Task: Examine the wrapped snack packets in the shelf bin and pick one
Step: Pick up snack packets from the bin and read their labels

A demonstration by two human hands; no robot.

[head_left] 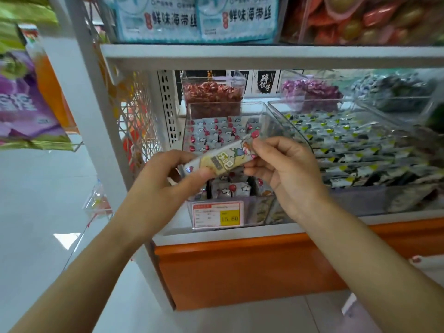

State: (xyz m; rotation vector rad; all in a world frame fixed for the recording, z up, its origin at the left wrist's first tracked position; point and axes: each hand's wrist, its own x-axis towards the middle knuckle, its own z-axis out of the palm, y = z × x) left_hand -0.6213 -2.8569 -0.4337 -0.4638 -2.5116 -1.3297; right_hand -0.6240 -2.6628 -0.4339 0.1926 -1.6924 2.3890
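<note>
A long white wrapped snack packet with cartoon print is held level in front of the clear shelf bin. My left hand pinches its left end between thumb and fingers. Its right end is pinched by my right hand. Behind and below the packet, the bin holds several similar packets with red and white print. A price tag reading 15.80 is fixed to the bin's front.
To the right stands a wider clear bin of grey and yellow packets. Bins of red and purple candies stand behind. A white shelf board hangs above, a white upright post at left, an orange base panel below.
</note>
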